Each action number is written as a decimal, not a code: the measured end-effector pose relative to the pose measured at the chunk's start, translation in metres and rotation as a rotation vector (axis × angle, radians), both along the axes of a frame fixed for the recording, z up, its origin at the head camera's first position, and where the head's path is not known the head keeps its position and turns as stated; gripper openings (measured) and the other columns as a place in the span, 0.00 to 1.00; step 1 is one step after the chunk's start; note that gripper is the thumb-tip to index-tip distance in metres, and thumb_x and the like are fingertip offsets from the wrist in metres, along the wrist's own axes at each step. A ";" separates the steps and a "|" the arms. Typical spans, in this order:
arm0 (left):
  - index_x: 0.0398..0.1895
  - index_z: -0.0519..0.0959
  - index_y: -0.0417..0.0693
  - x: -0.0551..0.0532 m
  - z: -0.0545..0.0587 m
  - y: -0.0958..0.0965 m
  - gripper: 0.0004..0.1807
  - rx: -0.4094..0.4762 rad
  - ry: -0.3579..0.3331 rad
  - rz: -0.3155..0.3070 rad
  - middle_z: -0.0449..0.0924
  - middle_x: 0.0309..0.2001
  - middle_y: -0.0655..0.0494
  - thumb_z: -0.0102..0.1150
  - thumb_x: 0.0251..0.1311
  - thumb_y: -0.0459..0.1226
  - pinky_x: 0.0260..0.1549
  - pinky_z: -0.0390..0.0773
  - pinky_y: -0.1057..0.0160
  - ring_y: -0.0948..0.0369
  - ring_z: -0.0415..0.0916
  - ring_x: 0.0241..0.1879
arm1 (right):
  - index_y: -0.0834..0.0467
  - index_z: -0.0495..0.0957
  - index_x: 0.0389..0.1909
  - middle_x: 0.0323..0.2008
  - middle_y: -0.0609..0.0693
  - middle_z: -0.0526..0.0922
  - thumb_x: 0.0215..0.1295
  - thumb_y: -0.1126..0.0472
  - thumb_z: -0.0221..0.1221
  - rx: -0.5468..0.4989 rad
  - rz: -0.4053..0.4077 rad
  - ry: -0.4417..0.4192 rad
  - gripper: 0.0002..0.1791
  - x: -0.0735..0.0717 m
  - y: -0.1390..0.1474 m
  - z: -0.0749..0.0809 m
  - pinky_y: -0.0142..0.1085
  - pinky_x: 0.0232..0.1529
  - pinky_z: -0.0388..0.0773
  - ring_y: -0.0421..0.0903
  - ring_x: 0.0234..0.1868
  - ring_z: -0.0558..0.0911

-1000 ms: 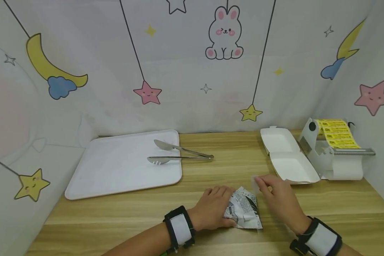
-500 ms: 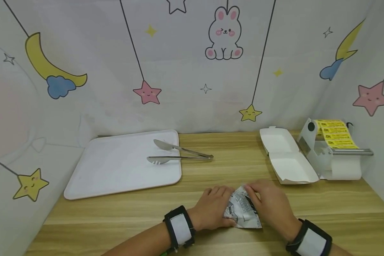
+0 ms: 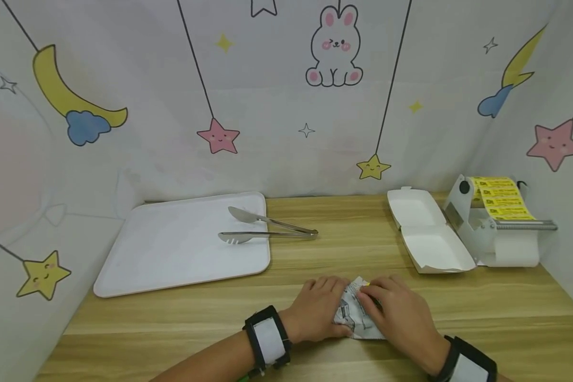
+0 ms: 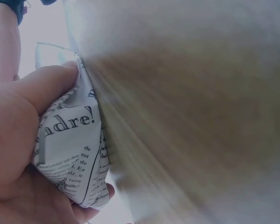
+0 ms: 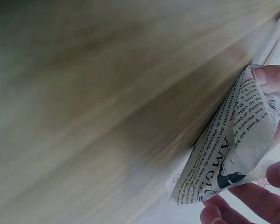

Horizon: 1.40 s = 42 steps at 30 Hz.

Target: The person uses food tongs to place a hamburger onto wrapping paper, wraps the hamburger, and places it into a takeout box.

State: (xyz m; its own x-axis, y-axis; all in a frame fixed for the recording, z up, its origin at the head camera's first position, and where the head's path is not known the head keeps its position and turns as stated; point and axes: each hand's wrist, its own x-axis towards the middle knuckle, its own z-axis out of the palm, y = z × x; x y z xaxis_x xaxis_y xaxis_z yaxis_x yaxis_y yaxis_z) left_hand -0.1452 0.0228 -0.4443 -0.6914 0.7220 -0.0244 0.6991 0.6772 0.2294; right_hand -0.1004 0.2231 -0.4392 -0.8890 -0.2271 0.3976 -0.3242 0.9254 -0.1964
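Note:
A paper packet (image 3: 354, 317) with black newsprint lettering lies on the wooden table between the two hands. My left hand (image 3: 317, 312) grips its left side; in the left wrist view the thumb (image 4: 56, 79) lies over the folded paper (image 4: 70, 135) and the fingers come round below. My right hand (image 3: 403, 318) reaches over the packet's right part, fingertips at its upper edge. A small yellow sticker (image 3: 366, 284) shows at those fingertips, mostly hidden. In the right wrist view, the right thumb and fingers (image 5: 256, 200) are at the packet's flap (image 5: 228, 149).
Steel tongs (image 3: 291, 233) lie partly on a white tray (image 3: 181, 244) at the left. An opened white takeaway box (image 3: 436, 249) stands at the back right, beside a label dispenser (image 3: 501, 228) with a roll of yellow stickers. A printed curtain (image 3: 286, 95) hangs behind.
My right hand, earlier off to the right pinching a pale, see-through piece, has moved left onto the packet. A bit of yellow now shows at its fingertips. The left hand keeps its hold.

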 end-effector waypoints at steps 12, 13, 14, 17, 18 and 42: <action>0.77 0.64 0.49 0.000 0.003 -0.001 0.48 0.001 -0.017 -0.004 0.72 0.72 0.54 0.73 0.60 0.60 0.69 0.72 0.50 0.57 0.68 0.72 | 0.52 0.86 0.60 0.54 0.49 0.86 0.68 0.34 0.65 0.170 0.114 -0.210 0.31 0.011 0.009 0.013 0.42 0.45 0.85 0.45 0.50 0.81; 0.77 0.64 0.49 0.000 0.003 -0.001 0.48 0.001 -0.016 -0.005 0.72 0.72 0.54 0.73 0.60 0.60 0.69 0.72 0.50 0.57 0.68 0.72 | 0.52 0.84 0.64 0.58 0.51 0.85 0.68 0.31 0.63 0.175 0.135 -0.243 0.34 0.013 0.010 0.013 0.44 0.48 0.85 0.46 0.52 0.81; 0.77 0.64 0.49 0.000 0.003 -0.001 0.48 0.000 -0.014 -0.007 0.72 0.72 0.54 0.73 0.60 0.60 0.69 0.72 0.50 0.57 0.68 0.72 | 0.51 0.82 0.67 0.61 0.53 0.84 0.69 0.29 0.60 0.179 0.157 -0.268 0.37 0.016 0.012 0.014 0.46 0.51 0.84 0.48 0.54 0.81; 0.76 0.65 0.49 0.000 0.003 -0.001 0.48 -0.004 -0.006 -0.011 0.72 0.72 0.54 0.73 0.60 0.60 0.68 0.72 0.50 0.57 0.68 0.72 | 0.45 0.76 0.73 0.68 0.58 0.79 0.71 0.27 0.56 0.146 0.213 -0.327 0.39 0.021 0.019 0.012 0.52 0.54 0.83 0.52 0.58 0.80; 0.76 0.65 0.49 0.000 0.004 -0.001 0.48 -0.004 -0.004 -0.012 0.72 0.72 0.54 0.73 0.60 0.60 0.68 0.73 0.50 0.57 0.69 0.72 | 0.43 0.75 0.75 0.70 0.59 0.77 0.70 0.26 0.55 0.131 0.228 -0.344 0.39 0.021 0.021 0.012 0.54 0.55 0.82 0.53 0.60 0.80; 0.77 0.64 0.48 0.000 0.003 0.000 0.49 0.002 -0.039 0.004 0.72 0.71 0.54 0.74 0.60 0.60 0.70 0.72 0.47 0.56 0.68 0.72 | 0.32 0.63 0.80 0.83 0.65 0.53 0.68 0.35 0.64 -0.053 0.511 -0.537 0.41 0.008 0.057 0.006 0.71 0.62 0.72 0.73 0.78 0.59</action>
State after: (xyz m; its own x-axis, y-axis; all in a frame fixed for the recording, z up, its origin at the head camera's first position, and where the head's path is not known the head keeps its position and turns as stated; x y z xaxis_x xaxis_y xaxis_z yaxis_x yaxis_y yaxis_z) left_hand -0.1454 0.0229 -0.4414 -0.6928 0.7194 -0.0504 0.6869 0.6796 0.2577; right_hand -0.0929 0.2798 -0.4335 -0.7525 -0.6574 -0.0399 -0.5588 0.6694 -0.4895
